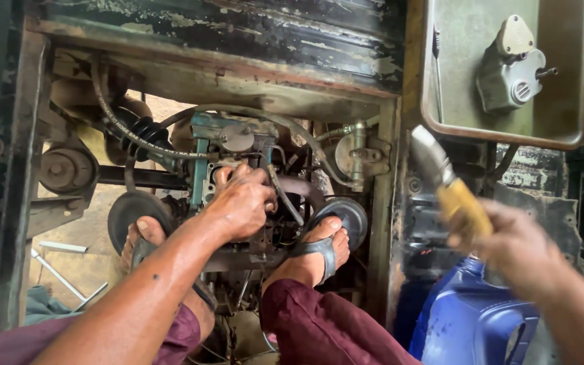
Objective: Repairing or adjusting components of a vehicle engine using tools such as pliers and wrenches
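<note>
Your right hand [518,247], at the lower right of the frame, is closed around the yellow handle of a tool [451,186]. The picture is blurred there, so I cannot tell what kind of tool it is. Its grey metal end points up and to the left, so the long axis goes diagonally toward the upper middle of the frame. Just under this hand stands a blue plastic jug [471,324].

Your left hand [241,203] is in the centre, fingers curled and pressed on the small engine part [228,152] inside the rusty frame opening. How firm this grip is, I cannot tell. The engine part lies to the left of the tool tip, well apart from it; the left hand is clearly the nearer one. Both your feet in sandals [322,247] rest on round discs [349,216] below.
</note>
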